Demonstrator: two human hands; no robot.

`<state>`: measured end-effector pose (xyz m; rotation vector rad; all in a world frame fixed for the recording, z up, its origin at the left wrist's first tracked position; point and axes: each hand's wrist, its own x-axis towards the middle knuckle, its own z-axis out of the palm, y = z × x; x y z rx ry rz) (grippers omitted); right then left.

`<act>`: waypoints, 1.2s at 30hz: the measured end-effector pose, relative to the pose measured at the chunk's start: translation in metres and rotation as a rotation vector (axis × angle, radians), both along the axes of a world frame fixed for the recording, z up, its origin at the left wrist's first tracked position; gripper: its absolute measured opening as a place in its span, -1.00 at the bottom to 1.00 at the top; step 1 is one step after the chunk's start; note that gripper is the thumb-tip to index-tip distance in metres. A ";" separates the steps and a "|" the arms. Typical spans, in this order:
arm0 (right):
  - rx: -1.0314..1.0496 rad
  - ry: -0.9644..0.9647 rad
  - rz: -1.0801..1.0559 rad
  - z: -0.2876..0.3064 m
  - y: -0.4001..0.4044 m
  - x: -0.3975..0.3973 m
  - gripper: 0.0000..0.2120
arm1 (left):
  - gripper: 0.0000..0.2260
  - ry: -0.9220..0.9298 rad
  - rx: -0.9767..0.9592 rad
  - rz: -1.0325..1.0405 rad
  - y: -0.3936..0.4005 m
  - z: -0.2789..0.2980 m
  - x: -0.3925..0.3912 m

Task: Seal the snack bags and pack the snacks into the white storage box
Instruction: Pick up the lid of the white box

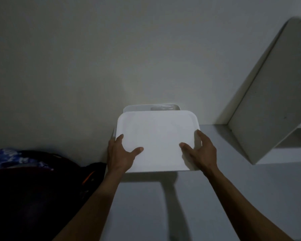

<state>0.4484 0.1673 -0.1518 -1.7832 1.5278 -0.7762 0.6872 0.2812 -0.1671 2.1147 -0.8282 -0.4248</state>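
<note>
We have the white lid (156,140) held by both near corners over the white storage box (134,108), which sits on the pale surface (250,197) against the wall. The left hand (121,153) grips the lid's left near corner, thumb on top and fingers wrapped over the edge; the right hand (199,153) does the same on the right near corner. Both grips are closed on the lid and nothing else.

The lid sits nearer to us than the box, so only the box's far rim shows beyond the lid's far edge. Something pale and rounded (162,107) lies inside the box there; we cannot tell what it is.

To seat the lid well, we should probably slide it away from us until its far edge meets the box's far rim, keep it level, then press the corners down evenly. A skewed lid may catch on one corner.

Left of the box lies a dark bag (33,188) with a blue patterned wrapper (16,159) on it. Right of the box stands a white shelf unit (268,101).
</note>
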 end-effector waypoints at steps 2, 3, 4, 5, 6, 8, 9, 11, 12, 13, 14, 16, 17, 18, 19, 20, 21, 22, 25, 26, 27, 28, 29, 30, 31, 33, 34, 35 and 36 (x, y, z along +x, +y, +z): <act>0.026 0.008 0.004 -0.003 -0.020 0.012 -0.21 | -0.08 0.015 0.031 -0.008 -0.016 -0.004 0.010; 0.035 0.009 0.008 -0.005 -0.031 0.018 -0.20 | -0.08 0.016 0.039 -0.008 -0.025 -0.005 0.014; 0.053 0.008 0.008 -0.007 -0.042 0.024 -0.19 | -0.07 0.010 0.045 -0.008 -0.035 -0.006 0.019; 0.068 0.008 0.010 -0.010 -0.053 0.030 -0.18 | -0.07 0.000 0.049 -0.007 -0.046 -0.007 0.024; 0.086 0.018 0.013 -0.012 -0.065 0.036 -0.18 | -0.08 -0.005 0.054 -0.007 -0.056 -0.008 0.030; 0.097 0.045 0.019 -0.017 -0.090 0.048 -0.19 | -0.08 -0.011 0.074 -0.002 -0.078 -0.010 0.041; 0.103 0.052 0.023 -0.020 -0.102 0.054 -0.19 | -0.07 -0.015 0.090 0.001 -0.089 -0.012 0.047; 0.136 0.048 0.030 -0.024 -0.123 0.064 -0.17 | -0.05 -0.014 0.127 0.004 -0.109 -0.017 0.058; 0.150 0.052 0.031 -0.026 -0.132 0.069 -0.16 | -0.04 -0.008 0.149 0.004 -0.118 -0.020 0.062; 0.158 0.061 0.033 -0.029 -0.140 0.073 -0.16 | -0.02 0.000 0.171 0.004 -0.126 -0.023 0.066; 0.170 0.075 0.031 -0.032 -0.148 0.077 -0.17 | -0.01 0.009 0.190 0.003 -0.134 -0.026 0.069; 0.191 0.106 0.038 -0.043 -0.162 0.081 -0.18 | 0.00 0.019 0.221 0.010 -0.146 -0.031 0.073; 0.199 0.116 0.042 -0.049 -0.167 0.083 -0.17 | 0.01 0.015 0.237 0.018 -0.150 -0.034 0.075; 0.207 0.121 0.039 -0.053 -0.171 0.085 -0.17 | 0.01 0.007 0.252 0.026 -0.153 -0.036 0.077; 0.204 0.121 0.039 -0.054 -0.173 0.088 -0.17 | 0.01 -0.001 0.263 0.033 -0.155 -0.037 0.079; 0.200 0.122 0.040 -0.053 -0.174 0.090 -0.18 | 0.01 -0.008 0.269 0.038 -0.157 -0.038 0.080; 0.196 0.120 0.042 -0.052 -0.174 0.092 -0.17 | 0.01 -0.016 0.270 0.041 -0.159 -0.039 0.081; 0.196 0.122 0.039 -0.052 -0.175 0.094 -0.16 | 0.00 -0.024 0.270 0.044 -0.161 -0.040 0.082; 0.195 0.142 0.035 -0.056 -0.181 0.095 -0.13 | 0.00 -0.030 0.284 0.044 -0.165 -0.041 0.084; 0.194 0.138 0.038 -0.057 -0.182 0.095 -0.12 | 0.00 -0.030 0.301 0.038 -0.166 -0.042 0.083; 0.193 0.137 0.042 -0.058 -0.183 0.094 -0.12 | 0.00 -0.031 0.320 0.029 -0.167 -0.042 0.084; 0.191 0.140 0.045 -0.060 -0.184 0.094 -0.13 | 0.00 -0.034 0.336 0.020 -0.168 -0.043 0.084; 0.185 0.148 0.048 -0.060 -0.184 0.094 -0.13 | 0.00 -0.037 0.348 0.011 -0.168 -0.044 0.084; 0.174 0.157 0.053 -0.062 -0.184 0.094 -0.13 | 0.00 -0.040 0.353 0.002 -0.167 -0.046 0.085; 0.161 0.170 0.061 -0.062 -0.183 0.095 -0.14 | -0.01 -0.043 0.354 -0.006 -0.166 -0.047 0.086; 0.128 0.216 0.081 -0.063 -0.180 0.095 -0.16 | -0.01 -0.039 0.351 -0.016 -0.165 -0.049 0.087; 0.112 0.243 0.088 -0.064 -0.180 0.095 -0.16 | -0.01 -0.040 0.351 -0.022 -0.165 -0.050 0.087; 0.101 0.269 0.094 -0.064 -0.179 0.095 -0.17 | -0.01 -0.040 0.361 -0.029 -0.165 -0.049 0.087; 0.089 0.288 0.105 -0.065 -0.178 0.095 -0.17 | -0.01 -0.046 0.379 -0.034 -0.166 -0.048 0.087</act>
